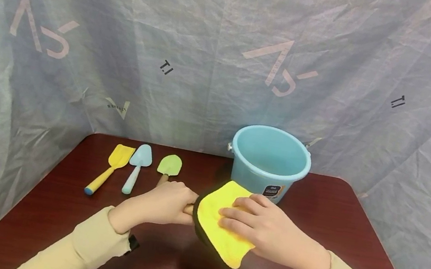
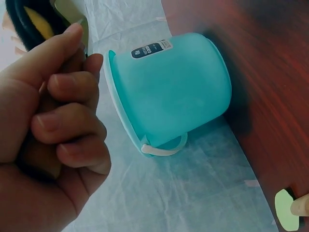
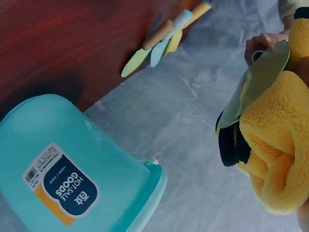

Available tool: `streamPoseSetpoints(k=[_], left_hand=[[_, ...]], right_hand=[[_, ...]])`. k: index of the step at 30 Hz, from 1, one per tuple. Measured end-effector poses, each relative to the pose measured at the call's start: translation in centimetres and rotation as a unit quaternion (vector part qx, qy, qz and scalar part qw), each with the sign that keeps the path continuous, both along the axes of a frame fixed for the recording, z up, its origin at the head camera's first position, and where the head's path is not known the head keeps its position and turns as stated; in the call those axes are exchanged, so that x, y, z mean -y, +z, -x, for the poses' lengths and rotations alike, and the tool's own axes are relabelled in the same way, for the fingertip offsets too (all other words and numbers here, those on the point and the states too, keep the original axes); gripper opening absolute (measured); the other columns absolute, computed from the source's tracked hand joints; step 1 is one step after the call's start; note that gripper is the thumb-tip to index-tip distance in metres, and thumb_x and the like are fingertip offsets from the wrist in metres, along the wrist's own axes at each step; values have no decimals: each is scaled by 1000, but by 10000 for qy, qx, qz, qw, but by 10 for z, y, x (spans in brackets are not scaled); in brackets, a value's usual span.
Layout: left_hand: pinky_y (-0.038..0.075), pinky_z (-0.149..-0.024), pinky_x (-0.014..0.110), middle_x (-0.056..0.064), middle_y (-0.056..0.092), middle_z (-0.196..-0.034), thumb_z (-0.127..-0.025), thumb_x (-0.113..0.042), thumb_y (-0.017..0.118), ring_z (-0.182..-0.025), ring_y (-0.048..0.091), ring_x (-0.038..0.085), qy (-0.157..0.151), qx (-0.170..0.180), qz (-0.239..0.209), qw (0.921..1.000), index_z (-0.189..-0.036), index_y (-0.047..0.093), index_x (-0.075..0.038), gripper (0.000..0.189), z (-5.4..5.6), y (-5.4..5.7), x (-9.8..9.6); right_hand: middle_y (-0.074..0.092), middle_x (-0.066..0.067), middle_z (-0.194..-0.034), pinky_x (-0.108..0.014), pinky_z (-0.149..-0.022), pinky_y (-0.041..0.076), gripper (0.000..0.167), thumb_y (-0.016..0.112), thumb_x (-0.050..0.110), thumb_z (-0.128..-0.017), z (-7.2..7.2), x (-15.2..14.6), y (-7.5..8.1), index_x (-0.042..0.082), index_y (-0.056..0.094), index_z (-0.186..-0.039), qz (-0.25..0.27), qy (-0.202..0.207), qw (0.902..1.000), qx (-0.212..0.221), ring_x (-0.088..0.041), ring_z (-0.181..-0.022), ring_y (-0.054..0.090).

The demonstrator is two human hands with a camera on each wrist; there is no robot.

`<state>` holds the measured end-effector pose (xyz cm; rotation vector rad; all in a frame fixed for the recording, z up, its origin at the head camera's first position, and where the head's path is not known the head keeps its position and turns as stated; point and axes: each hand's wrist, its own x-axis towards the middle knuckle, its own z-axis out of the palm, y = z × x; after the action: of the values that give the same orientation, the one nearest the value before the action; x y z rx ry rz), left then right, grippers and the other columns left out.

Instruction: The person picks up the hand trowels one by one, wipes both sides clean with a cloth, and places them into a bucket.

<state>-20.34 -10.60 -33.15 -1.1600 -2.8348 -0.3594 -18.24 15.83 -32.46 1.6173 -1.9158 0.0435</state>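
Note:
In the head view my left hand (image 1: pixel 161 201) grips the wooden handle (image 1: pixel 188 209) of a small garden shovel. Its dull green blade (image 3: pixel 260 82) shows in the right wrist view, partly covered by a yellow cloth (image 1: pixel 222 221) with a black border. My right hand (image 1: pixel 272 232) holds this cloth against the blade, fingers bent over it; the thumb is hidden. Curled fingers of the left hand (image 2: pixel 72 116) appear close up in the left wrist view. Behind the cloth stands a light blue bucket (image 1: pixel 243 170), upright.
Toward the table's back left lie a yellow shovel (image 1: pixel 120 156), a light blue shovel (image 1: pixel 141 156) and a light green shovel (image 1: pixel 170 165) with a wooden handle. The dark red tabletop (image 1: pixel 57 212) ends at a grey fabric sheet (image 1: pixel 211 57) hanging behind and at the sides.

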Motion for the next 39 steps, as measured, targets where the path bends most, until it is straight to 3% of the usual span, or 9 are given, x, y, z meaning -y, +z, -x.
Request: streamPoseSetpoints(k=[4,8,12,16,21,27,39], left_hand=[[24,-47,22,-16,26,-49,-79,-45,69,-47,29,-1,-41,50,-24,10000,-57,38,-25,43,1,-3,-2],[23,-47,21,-15,26,-50,-80,-43,69,-47,28,-1,-128,195,-78,9997,-58,38,-25,42,1,-6,-4],[23,-46,20,-14,25,-51,-82,-35,68,-47,25,0,-249,403,-168,9987,-58,37,-24,41,1,-9,-5],[24,-45,19,-14,25,-52,-81,-35,68,-48,26,0,-294,378,-138,9988,-59,40,-24,38,1,-10,-4],[30,-45,20,-16,34,-52,-76,-36,71,-49,34,2,-268,188,-64,9994,-63,52,-25,26,1,-10,-4],[38,-50,22,-20,49,-58,-76,-46,72,-54,47,1,-304,212,-127,9992,-73,65,-26,21,1,-9,-3],[36,-53,26,-20,43,-54,-77,-49,71,-53,46,1,-187,-37,-15,9998,-69,60,-28,25,1,-7,3]], right_hand=[[63,3,-118,-37,-91,42,49,74,5,-71,0,-1,-4,16,62,-116,-254,-153,9995,70,-21,-104,58],[63,4,-117,-37,-91,41,55,79,5,-65,-1,-1,-7,17,62,-115,-322,-176,9993,101,-20,-105,57],[63,4,-116,-37,-90,41,54,79,5,-65,-1,-1,-9,17,62,-115,-354,-161,9991,171,-19,-105,57],[64,4,-116,-36,-89,41,53,79,6,-66,-2,-3,-9,18,62,-114,-373,-164,9990,184,-19,-105,58],[65,4,-114,-35,-88,41,54,80,6,-64,-2,-7,-8,18,63,-113,-365,-225,9988,231,-19,-104,58],[65,5,-112,-34,-87,40,51,79,5,-65,-2,-10,-7,18,63,-112,-385,-286,9986,230,-18,-102,58],[66,5,-107,-33,-87,40,46,74,3,-67,-1,-19,-3,18,64,-109,-363,-412,9983,219,-18,-100,58]])
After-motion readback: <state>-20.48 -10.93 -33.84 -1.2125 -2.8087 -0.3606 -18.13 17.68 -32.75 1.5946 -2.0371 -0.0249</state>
